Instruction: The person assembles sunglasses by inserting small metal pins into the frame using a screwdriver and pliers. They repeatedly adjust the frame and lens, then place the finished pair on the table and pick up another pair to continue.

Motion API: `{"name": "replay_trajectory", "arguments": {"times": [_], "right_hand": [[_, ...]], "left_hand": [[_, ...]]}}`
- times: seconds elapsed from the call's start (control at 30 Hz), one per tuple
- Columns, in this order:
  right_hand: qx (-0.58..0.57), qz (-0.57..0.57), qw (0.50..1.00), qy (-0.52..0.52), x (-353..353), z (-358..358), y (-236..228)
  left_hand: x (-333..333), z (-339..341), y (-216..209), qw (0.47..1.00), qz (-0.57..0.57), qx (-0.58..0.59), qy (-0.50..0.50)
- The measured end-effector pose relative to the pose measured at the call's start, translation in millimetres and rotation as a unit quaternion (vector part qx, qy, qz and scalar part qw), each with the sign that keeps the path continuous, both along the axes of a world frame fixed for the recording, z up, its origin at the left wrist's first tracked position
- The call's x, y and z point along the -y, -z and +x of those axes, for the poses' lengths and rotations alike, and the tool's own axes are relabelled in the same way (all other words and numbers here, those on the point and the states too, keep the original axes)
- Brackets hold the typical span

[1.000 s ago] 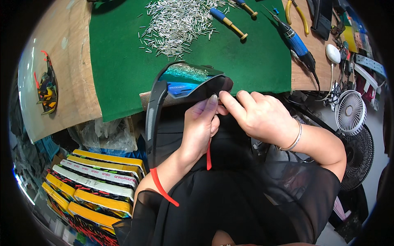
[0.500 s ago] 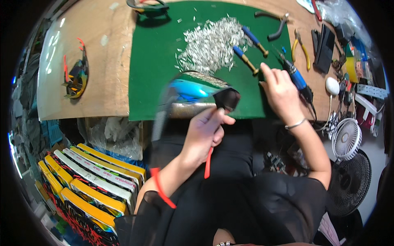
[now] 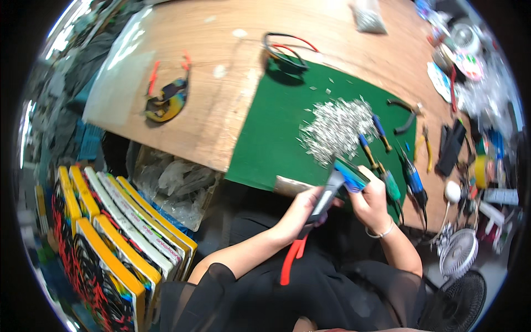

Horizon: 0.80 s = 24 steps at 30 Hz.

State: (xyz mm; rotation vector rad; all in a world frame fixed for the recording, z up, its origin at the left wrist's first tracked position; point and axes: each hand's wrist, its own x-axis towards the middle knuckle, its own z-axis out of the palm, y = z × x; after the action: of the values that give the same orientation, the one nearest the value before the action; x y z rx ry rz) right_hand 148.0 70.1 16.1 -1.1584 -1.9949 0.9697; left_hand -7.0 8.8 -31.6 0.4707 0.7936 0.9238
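I hold a pair of sunglasses [image 3: 325, 200] with a black frame, red temple tips and a blue-green mirrored lens [image 3: 352, 178]. They are tilted over the mat's front edge. My left hand [image 3: 303, 213] is closed around the temple side of the frame. My right hand [image 3: 369, 202] grips the lens end, its fingers bent over the lens. Just beyond my hands, a pile of small silvery pieces [image 3: 337, 127] lies on the green mat [image 3: 260, 144]. Beside my right hand are a green-handled tool [image 3: 391, 186] and two blue-handled screwdrivers [image 3: 367, 148] [image 3: 381, 131].
A blue electric screwdriver [image 3: 414, 180], yellow-handled pliers [image 3: 428, 149] and dark-handled pliers [image 3: 408, 117] lie at the right. More sunglasses lie at the left [image 3: 167, 100] and on the mat's far edge [image 3: 287, 58]. Yellow and white boxes of eyewear [image 3: 121, 243] stand at lower left; a white fan [image 3: 459, 253], lower right.
My right hand has come from beside the tools to the sunglasses and closed on the lens end. My left hand has turned the sunglasses. The whole view has swung left.
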Motion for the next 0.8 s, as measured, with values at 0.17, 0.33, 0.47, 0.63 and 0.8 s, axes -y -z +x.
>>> {"name": "replay_trajectory", "arguments": {"times": [0.17, 0.33, 0.47, 0.63, 0.8], "right_hand": [[-0.097, -0.38, 0.92, -0.005, -23, -13, -15], [-0.087, -0.603, 0.781, -0.139, -38, -46, -17], [-0.077, -0.679, 0.698, -0.212, -47, -61, -26], [-0.195, -0.736, 0.591, -0.267, -42, -81, 1], [-0.171, -0.702, 0.675, -0.153, -55, -112, -8]], "left_hand": [[-9, -44, -21, 0.933, 0.19, -0.302, -0.05], [-36, -74, -30, 0.953, 0.214, -0.116, -0.181], [-37, -123, -32, 0.96, 0.245, -0.095, -0.1], [-50, -136, -31, 0.944, 0.284, 0.16, -0.049], [-60, -182, -50, 0.92, 0.339, 0.183, -0.072]]}}
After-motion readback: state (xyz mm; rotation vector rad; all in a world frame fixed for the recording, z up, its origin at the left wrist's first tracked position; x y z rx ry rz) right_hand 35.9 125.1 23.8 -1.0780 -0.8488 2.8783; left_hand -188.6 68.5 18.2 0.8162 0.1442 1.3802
